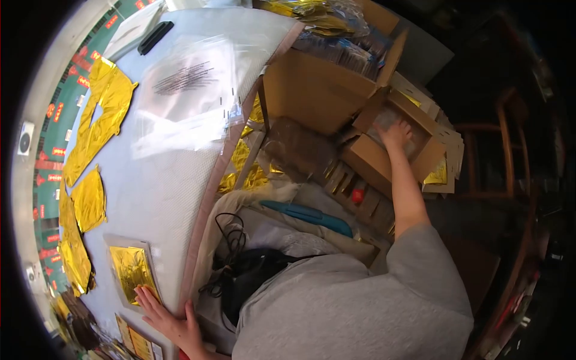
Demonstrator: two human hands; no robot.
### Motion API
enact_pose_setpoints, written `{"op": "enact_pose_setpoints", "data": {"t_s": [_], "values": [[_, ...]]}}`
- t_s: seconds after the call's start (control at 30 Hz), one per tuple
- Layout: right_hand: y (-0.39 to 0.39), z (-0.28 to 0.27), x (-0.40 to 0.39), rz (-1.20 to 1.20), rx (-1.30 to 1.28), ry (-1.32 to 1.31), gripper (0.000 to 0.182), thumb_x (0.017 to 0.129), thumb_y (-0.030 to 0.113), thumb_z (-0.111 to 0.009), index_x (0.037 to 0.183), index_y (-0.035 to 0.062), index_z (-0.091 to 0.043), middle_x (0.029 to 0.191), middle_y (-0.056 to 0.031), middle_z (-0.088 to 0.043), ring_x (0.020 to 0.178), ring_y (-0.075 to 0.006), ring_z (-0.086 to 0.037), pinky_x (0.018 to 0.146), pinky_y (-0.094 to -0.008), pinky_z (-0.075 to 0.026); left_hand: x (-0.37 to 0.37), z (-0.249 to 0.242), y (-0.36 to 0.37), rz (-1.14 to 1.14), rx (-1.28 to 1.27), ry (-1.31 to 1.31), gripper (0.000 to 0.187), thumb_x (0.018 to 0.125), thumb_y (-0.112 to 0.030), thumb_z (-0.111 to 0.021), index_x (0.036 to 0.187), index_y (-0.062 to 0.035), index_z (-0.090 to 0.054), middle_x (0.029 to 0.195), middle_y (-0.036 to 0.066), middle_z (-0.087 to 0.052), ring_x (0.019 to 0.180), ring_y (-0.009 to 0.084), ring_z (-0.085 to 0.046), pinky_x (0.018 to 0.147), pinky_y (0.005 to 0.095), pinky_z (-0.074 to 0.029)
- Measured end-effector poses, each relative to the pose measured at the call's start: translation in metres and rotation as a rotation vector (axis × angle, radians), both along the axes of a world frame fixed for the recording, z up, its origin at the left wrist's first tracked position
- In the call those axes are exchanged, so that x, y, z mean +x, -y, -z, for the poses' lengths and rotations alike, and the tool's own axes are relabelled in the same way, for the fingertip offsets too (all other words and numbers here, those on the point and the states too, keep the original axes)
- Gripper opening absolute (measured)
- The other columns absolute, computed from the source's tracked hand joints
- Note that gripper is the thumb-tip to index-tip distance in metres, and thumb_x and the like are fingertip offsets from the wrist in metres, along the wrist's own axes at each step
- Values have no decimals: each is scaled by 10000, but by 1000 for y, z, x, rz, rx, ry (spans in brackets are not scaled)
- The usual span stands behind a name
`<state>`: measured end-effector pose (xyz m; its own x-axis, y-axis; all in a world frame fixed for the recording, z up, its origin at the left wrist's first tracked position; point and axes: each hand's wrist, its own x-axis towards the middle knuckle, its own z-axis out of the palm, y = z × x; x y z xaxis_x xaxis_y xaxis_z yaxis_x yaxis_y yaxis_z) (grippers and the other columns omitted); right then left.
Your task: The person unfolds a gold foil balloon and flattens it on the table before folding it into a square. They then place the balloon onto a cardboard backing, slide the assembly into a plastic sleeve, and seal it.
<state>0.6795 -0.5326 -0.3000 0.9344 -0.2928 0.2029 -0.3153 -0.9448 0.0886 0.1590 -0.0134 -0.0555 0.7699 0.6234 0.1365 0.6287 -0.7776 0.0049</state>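
Observation:
My left hand (170, 322) lies flat on the table, fingers stretched and thumb apart. Its fingertips touch the lower edge of a gold foil packet (131, 270) in a clear sleeve. Out to the right, my right hand (394, 133) reaches down into an open cardboard box (368, 157). Its fingers are apart, over clear plastic at the bottom of that box; I see nothing held in them. Beside my left hand lies a printed card (137, 339), partly cut off by the view.
Gold foil pieces (90, 201) and a stack of clear plastic bags (186, 96) lie on the table. A larger carton (321, 87) full of packets stands beyond the smaller box. A teal object (309, 217) and black cables (231, 240) lie near my body. A wooden chair (507, 144) stands at right.

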Motion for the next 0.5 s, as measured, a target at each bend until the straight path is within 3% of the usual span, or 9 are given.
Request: {"op": "enact_pose_setpoints", "data": {"t_s": [0.03,0.17,0.27,0.37,0.43,0.5], "values": [[-10,1,7,62,-30,-127,829,825,610,-781,1405,55,-573,1407,-139,-590,1371,-343,-489,1099,-513,-391,0,-1,1,-12,8,-2,1009,866,-402,-764,1699,-119,-271,1753,109,-291,1626,370,-227,1223,719,-156],[-10,10,28,58,-77,-155,748,815,592,-783,1340,89,-608,1361,-125,-604,1310,-325,-522,1063,-529,-395,0,1,1,-32,7,-3,1013,853,-377,-776,1696,-115,-278,1750,109,-298,1626,372,-226,1224,716,-158],[-4,0,35,65,-66,-314,803,847,575,-757,1465,102,-559,1461,-134,-594,1380,-331,-521,1105,-569,-374,1,2,1,-25,12,9,1019,842,-360,-785,1694,-116,-282,1749,105,-302,1625,373,-230,1225,714,-160],[23,8,45,96,21,-315,696,894,518,-715,1459,133,-582,1455,-117,-631,1368,-317,-572,1105,-593,-369,2,4,1,-15,19,27,1029,827,-350,-792,1693,-118,-288,1749,101,-305,1623,373,-235,1225,713,-167],[48,21,54,73,235,-271,605,924,465,-688,1432,142,-627,1407,-126,-683,1324,-339,-626,1098,-640,-364,1,4,1,-16,22,27,1034,820,-346,-796,1693,-118,-290,1749,100,-306,1622,372,-237,1225,713,-170],[61,16,48,8,284,-214,554,944,441,-672,1399,127,-649,1351,-157,-704,1286,-364,-643,1082,-631,-387,3,2,2,-17,21,29,1038,810,-341,-797,1692,-120,-295,1748,100,-307,1622,372,-238,1223,715,-174]]}}
